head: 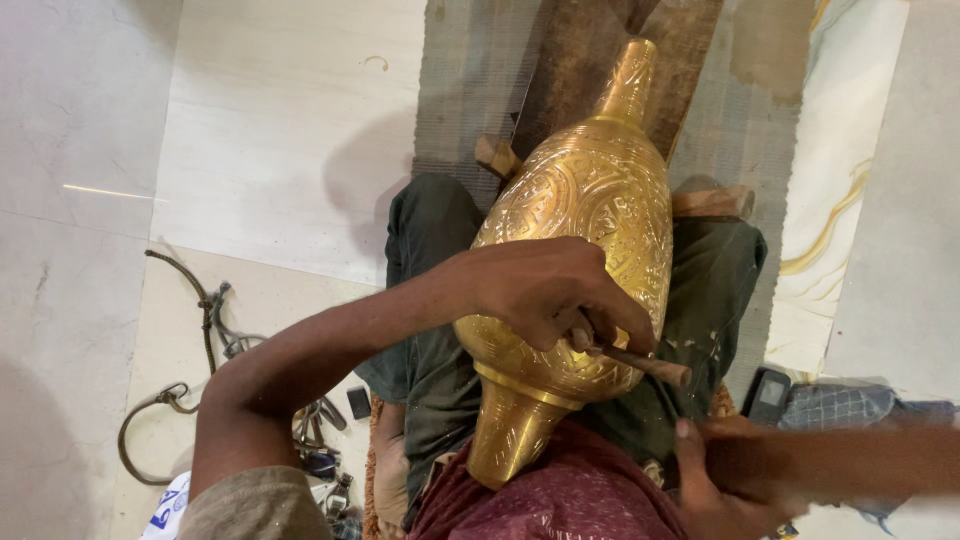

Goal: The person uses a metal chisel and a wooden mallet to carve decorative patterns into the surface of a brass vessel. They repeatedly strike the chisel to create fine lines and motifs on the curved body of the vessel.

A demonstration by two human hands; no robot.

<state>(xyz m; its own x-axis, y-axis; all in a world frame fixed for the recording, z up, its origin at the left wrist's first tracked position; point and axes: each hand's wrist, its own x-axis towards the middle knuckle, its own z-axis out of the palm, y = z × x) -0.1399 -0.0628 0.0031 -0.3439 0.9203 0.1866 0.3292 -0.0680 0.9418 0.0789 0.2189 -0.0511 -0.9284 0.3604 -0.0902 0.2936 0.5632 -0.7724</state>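
Note:
A large engraved brass vase (590, 200) lies across my lap, neck pointing away and foot toward my belly. My left hand (555, 290) rests on the vase's flank and grips a short metal chisel (650, 362) whose tip touches the engraved surface. My right hand (715, 480), blurred by motion, is closed around a wooden hammer handle (850, 460) at the lower right, just below the chisel's end. The hammer's head is not visible.
A wooden block (590, 70) and wooden props (715, 202) support the vase on a grey mat (460, 80). A rope and metal tools (215, 340) lie on the pale floor at left. A dark phone (768, 395) and checked cloth (850, 405) sit at right.

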